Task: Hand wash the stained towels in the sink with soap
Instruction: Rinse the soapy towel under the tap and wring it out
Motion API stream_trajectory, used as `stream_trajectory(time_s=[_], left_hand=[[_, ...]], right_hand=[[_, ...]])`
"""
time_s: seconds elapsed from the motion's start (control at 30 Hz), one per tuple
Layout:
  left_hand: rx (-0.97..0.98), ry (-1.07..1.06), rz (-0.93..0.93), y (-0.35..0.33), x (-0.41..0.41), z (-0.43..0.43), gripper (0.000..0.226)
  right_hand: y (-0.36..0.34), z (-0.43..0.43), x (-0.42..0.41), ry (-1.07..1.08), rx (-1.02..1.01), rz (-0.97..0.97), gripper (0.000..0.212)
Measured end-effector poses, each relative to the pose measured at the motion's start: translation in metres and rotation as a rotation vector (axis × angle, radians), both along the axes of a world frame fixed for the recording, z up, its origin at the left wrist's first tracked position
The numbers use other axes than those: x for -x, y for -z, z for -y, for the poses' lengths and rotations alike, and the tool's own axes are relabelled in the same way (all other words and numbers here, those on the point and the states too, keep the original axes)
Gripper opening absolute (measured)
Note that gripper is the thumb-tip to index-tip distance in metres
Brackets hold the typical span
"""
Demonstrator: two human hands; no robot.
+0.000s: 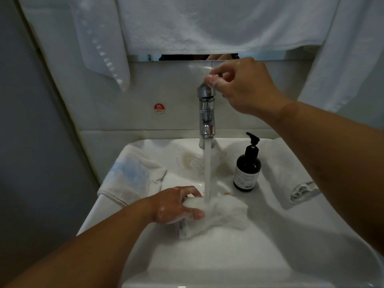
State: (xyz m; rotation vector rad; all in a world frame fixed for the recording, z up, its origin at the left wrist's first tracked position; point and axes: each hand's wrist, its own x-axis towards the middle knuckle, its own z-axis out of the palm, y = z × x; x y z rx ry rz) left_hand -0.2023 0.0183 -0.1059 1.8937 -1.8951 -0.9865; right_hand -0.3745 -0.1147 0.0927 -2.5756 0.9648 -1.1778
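A white towel [220, 215] lies bunched in the white sink [270, 246] under a stream of water [207, 173] from the chrome faucet [206, 117]. My left hand [176, 206], soapy, grips the towel's left end under the stream. My right hand [239, 84] is raised and pinches the faucet's handle [209, 80] at its top. A stained towel [195, 163] lies at the back of the basin behind the stream. A dark soap pump bottle [247, 167] stands on the sink's right side.
A folded towel with blue marks [133, 179] rests on the sink's left rim, a rolled white towel [291, 175] on the right rim. Large white towels [207, 23] hang above. A red HOT sticker [159, 108] is on the tiled wall. A grey wall is to the left.
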Motion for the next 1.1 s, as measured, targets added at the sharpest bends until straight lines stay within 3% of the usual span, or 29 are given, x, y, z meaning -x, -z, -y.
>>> stream_trajectory(time_s=[0.13, 0.27, 0.33, 0.4, 0.47, 0.5, 0.57, 0.63, 0.7, 0.8, 0.83, 0.93, 1.0, 1.1], left_hand=[[0.001, -0.009, 0.015, -0.002, 0.004, -0.001, 0.043], [0.016, -0.007, 0.013, -0.003, 0.008, 0.000, 0.044], [0.029, 0.013, -0.004, -0.002, 0.011, 0.000, 0.047], [0.044, 0.039, -0.046, -0.001, 0.015, -0.001, 0.050], [0.044, 0.066, -0.063, -0.004, 0.020, -0.002, 0.039], [0.044, 0.084, -0.047, -0.006, 0.024, -0.003, 0.030], [0.041, 0.112, 0.004, -0.010, 0.029, -0.004, 0.026], [-0.007, 0.100, 0.047, -0.013, 0.034, -0.004, 0.039], [-0.087, 0.063, 0.069, -0.014, 0.033, -0.003, 0.070], [-0.170, -0.003, -0.053, -0.014, 0.026, -0.004, 0.090], [-0.176, -0.036, -0.140, -0.015, 0.022, -0.005, 0.089], [-0.127, -0.130, -0.398, -0.018, 0.013, -0.010, 0.056], [-0.022, -0.199, -0.442, -0.017, 0.007, -0.009, 0.058], [0.133, -0.291, -0.495, -0.016, 0.003, -0.006, 0.075]], right_hand=[[0.002, 0.000, 0.000, 0.079, -0.030, 0.086, 0.040], [0.047, -0.021, 0.017, 0.104, -0.061, 0.178, 0.024], [0.085, -0.035, 0.032, 0.053, -0.118, -0.036, 0.021], [0.119, -0.048, 0.046, -0.043, -0.300, -0.452, 0.020], [0.141, -0.056, 0.057, -0.139, -0.478, -0.854, 0.055], [0.148, -0.058, 0.063, -0.170, -0.544, -0.965, 0.072], [0.157, -0.060, 0.065, -0.242, -0.612, -1.028, 0.078], [0.164, -0.061, 0.066, -0.282, -0.584, -0.979, 0.066], [0.168, -0.060, 0.064, -0.285, -0.494, -0.935, 0.058], [0.165, -0.058, 0.053, -0.314, -0.285, -0.782, 0.059], [0.163, -0.056, 0.047, -0.326, -0.244, -0.723, 0.062], [0.162, -0.057, 0.029, -0.363, -0.145, -0.580, 0.072], [0.165, -0.055, 0.019, -0.352, -0.193, -0.479, 0.084], [0.166, -0.054, 0.011, -0.211, -0.586, -0.193, 0.081]])
